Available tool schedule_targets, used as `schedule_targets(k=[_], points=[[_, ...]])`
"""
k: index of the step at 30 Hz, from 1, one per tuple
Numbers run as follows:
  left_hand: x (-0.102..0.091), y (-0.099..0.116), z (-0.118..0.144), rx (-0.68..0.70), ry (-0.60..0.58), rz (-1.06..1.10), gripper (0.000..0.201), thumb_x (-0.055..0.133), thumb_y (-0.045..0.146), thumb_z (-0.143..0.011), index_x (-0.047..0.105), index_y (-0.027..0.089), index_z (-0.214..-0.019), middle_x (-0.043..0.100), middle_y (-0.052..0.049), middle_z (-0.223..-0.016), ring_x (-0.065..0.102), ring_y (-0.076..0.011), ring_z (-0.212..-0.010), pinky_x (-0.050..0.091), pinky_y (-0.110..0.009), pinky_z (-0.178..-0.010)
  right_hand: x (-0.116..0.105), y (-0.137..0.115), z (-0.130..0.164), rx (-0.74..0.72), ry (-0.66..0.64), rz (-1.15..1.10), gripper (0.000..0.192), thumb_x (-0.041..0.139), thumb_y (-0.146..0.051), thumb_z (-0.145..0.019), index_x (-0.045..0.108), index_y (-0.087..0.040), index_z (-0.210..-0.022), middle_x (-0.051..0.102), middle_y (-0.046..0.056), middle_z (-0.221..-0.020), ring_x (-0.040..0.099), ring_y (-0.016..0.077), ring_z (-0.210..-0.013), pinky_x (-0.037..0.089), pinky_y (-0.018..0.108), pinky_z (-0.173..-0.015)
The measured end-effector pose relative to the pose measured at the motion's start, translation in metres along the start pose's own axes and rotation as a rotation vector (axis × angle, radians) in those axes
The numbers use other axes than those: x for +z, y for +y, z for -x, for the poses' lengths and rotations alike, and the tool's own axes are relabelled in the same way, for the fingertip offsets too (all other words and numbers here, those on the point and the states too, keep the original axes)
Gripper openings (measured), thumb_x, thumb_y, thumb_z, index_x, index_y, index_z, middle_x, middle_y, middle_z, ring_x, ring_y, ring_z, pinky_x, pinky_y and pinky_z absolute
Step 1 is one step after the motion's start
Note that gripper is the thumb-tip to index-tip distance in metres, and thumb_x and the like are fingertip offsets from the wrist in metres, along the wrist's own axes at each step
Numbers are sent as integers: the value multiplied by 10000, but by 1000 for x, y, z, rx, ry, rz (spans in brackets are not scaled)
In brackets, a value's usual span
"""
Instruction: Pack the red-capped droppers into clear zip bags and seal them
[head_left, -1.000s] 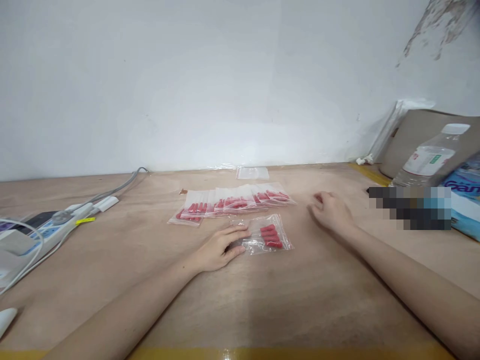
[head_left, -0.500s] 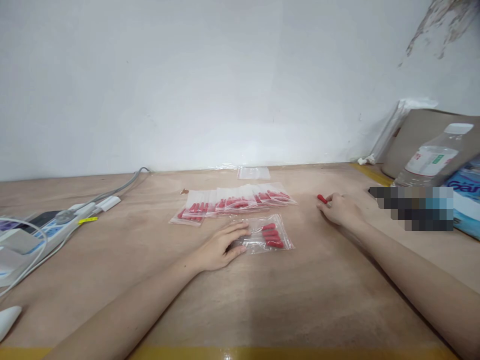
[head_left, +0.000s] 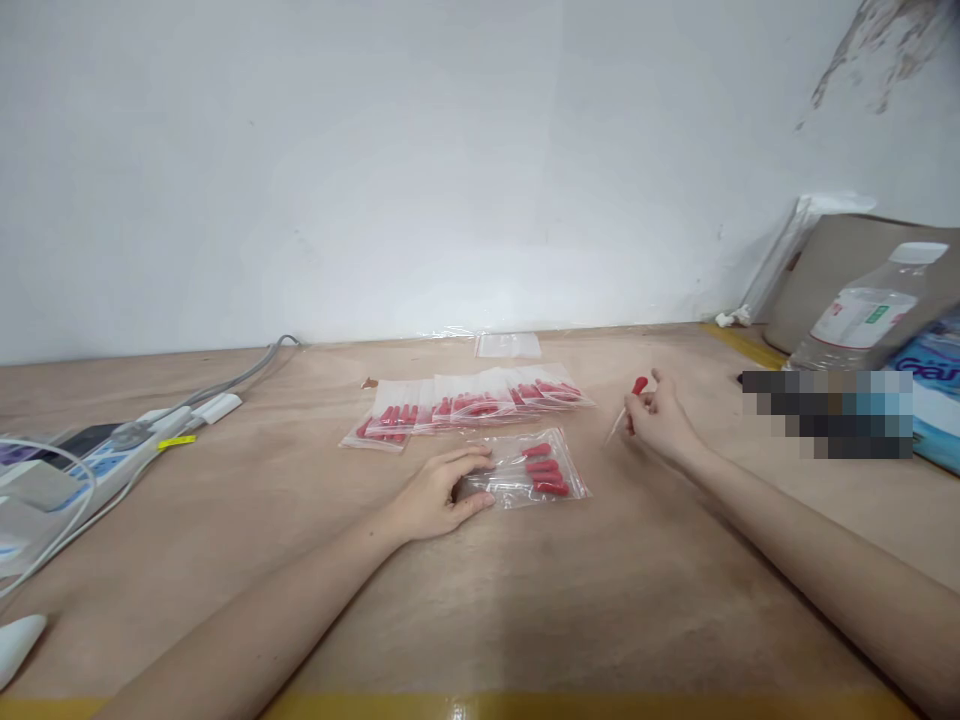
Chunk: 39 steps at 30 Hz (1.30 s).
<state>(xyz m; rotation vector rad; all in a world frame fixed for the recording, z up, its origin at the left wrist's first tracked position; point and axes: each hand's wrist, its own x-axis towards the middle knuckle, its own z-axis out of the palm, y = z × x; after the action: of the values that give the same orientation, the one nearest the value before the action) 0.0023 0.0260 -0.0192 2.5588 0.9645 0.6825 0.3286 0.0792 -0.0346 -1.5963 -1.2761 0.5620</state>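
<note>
On the counter, an open clear bag holding red pieces is pinned flat at its mouth by the left hand, at 6 o'clock from the row of filled bags. At 3 o'clock, a single red piece is pinched in the right hand; a filling step is judged underway, and careful aiming at the mouth is called for.

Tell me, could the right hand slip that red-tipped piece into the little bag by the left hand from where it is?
Probably yes. The right hand holds the red-tipped piece just beside the small clear bag, with bare table between them. The left hand rests on the bag's other end; whether its mouth is open is unclear.
</note>
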Motion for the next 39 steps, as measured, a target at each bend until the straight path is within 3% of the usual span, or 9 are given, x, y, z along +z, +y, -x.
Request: schedule_targets(k=[3,6,12,17,21,26,32,39], points=[[0,0,-1,-7,-24,-2,378,560,349,-826,538,204,-1174,517,-89,-1261,469,-228,-1181,387,-397,-999,15,-9,21,69,-70,-323,660,515,-279,-744,137,-218,-1281,461,-52,-668,557,149,-471,524,337,-518],[0,0,-1,-4,-50,0,399,540,350,-839,514,214,-1213,491,-82,-1291,444,-224,-1206,375,-400,-1010,23,-17,36,114,-89,-496,512,580,-247,-694,265,-266,-1097,428,-60,-731,584,125,-509,562,339,-561],[-1,1,-2,-2,-65,-2,406,526,351,-849,504,223,-1234,484,-76,-1299,433,-228,-1215,380,-405,-1006,23,-26,47,169,-145,-613,388,610,-236,-703,319,-264,-959,469,-70,-725,612,106,-565,581,319,-633],[-3,2,-2,-6,-68,-3,420,526,355,-851,496,212,-1244,483,-78,-1299,439,-224,-1211,380,-391,-1007,23,-25,49,240,-306,-684,201,565,-235,-768,409,-226,-896,554,-44,-676,641,113,-646,563,267,-669],[-3,2,-2,-15,-70,-8,433,529,361,-848,486,214,-1253,474,-74,-1309,436,-218,-1214,373,-386,-1015,24,-22,47,248,-352,-674,154,595,-156,-734,478,-201,-823,585,-37,-655,617,80,-602,542,195,-625],[-2,3,-2,-11,-68,-6,417,529,353,-849,499,214,-1240,479,-78,-1304,444,-225,-1207,379,-400,-1008,21,-22,40,291,-200,-656,118,563,-123,-749,492,-199,-806,570,-48,-602,557,55,-477,504,154,-481],[-2,3,-1,-1,-58,-2,424,539,340,-845,494,211,-1246,484,-83,-1297,450,-230,-1201,385,-403,-1001,22,-22,45,290,-210,-730,233,603,-105,-716,436,-213,-837,594,-47,-615,596,81,-518,535,188,-532],[-1,1,-1,5,-69,-4,419,529,340,-851,488,220,-1250,477,-84,-1304,446,-228,-1205,382,-406,-1003,21,-24,43,338,-42,-754,220,599,-129,-704,417,-214,-794,563,-53,-576,577,78,-490,514,182,-478]])
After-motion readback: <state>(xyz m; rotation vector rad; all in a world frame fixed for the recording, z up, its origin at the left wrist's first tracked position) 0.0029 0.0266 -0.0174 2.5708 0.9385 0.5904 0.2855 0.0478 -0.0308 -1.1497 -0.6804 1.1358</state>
